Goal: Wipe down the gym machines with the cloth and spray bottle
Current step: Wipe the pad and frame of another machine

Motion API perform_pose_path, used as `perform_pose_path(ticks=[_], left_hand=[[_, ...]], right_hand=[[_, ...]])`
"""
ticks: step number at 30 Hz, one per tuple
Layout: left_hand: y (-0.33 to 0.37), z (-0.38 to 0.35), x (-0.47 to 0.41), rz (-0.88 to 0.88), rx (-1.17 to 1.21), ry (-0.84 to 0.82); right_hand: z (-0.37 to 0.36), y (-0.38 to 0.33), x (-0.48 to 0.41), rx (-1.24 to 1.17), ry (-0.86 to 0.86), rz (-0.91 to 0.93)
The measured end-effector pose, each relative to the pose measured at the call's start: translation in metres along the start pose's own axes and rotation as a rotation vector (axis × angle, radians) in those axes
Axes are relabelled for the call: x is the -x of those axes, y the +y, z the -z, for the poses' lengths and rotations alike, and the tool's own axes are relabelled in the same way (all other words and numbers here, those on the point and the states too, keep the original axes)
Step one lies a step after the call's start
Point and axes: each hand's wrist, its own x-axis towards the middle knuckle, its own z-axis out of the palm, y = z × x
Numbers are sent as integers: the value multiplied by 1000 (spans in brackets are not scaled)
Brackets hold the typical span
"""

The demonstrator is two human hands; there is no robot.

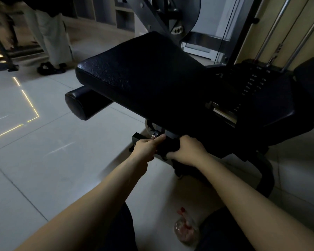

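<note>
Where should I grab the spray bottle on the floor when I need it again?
Take the spray bottle by the narrow neck just under its red trigger head, coming straight down from above. The head seems to point up, and the clear body below is wider. The right hand grips the cloth, so free it first.

The pad [143,69] is grained, leather-like and faintly shiny; the roller [82,104] is smoother. The rods [272,33] are polished metal, the floor [43,151] smooth tile, the bottle [184,230] clear plastic.
</note>
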Motion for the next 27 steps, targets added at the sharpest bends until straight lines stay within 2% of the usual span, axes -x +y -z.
perform_pose_path(ticks=[1, 3, 7, 9, 11, 14, 19, 21, 24, 25, 27], left_hand=[[0, 0, 0, 4, 6, 1], [-1, -1, 0, 2, 5, 1], [-3, -4, 0, -15, 13, 20], [-1, -5, 1, -11, 20, 27], [1, -7, 5, -4, 19, 35], [4, -8, 9, -12, 19, 49], [7, -9, 13, -32, 11, 63], [7, -9, 14, -34, 2, 76], [9, -11, 16, -31, -8, 93], [9, -12, 16, -28, -11, 97], [9, -14, 17, -19, -11, 107]], right_hand=[[1, -1, -5, -50, -50, -17], [-4, -2, -3, 19, -13, -23], [-26, 5, 12, 323, 337, 107], [-35, 12, 17, 490, 424, 201], [-37, 16, 20, 559, 462, 285], [-27, 16, 26, 478, 309, 280], [14, 27, 16, 89, -102, 220], [16, 28, 18, 42, -137, 205], [8, 22, 23, 164, -102, 255], [7, 20, 21, 155, -135, 241], [14, 20, 10, -28, -283, 169]])
